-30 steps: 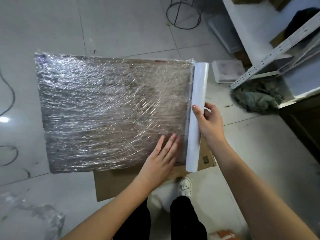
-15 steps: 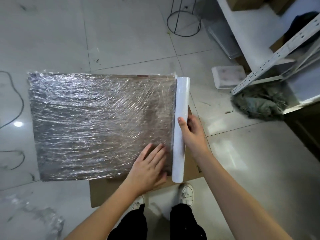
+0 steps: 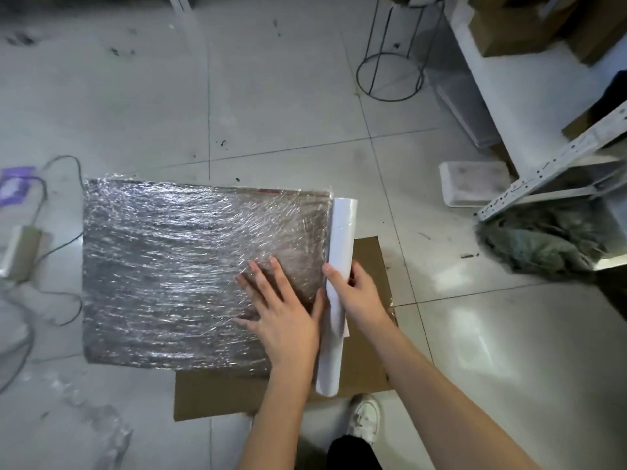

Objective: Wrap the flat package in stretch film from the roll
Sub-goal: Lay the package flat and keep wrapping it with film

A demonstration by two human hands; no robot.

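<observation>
Grey floor tiles (image 3: 288,106), scuffed and glossy, fill the head view. On them lies a flat package (image 3: 190,273) covered in wrinkled stretch film, its near right part resting over a brown cardboard sheet (image 3: 369,351). Along its right edge lies a white film roll (image 3: 342,242), touching the package. The left hand (image 3: 285,317) presses flat on the film, fingers straight and spread. The right hand (image 3: 359,293) grips the roll, thumb on the near side and fingers curled behind it. A white shelf (image 3: 529,106) stands at right, cut off by the frame, with a mop head (image 3: 543,245) below. Cables (image 3: 61,198) trail at left. One white shoe (image 3: 366,418) shows at the bottom edge; crumpled film (image 3: 112,429) at lower left is blurred.
</observation>
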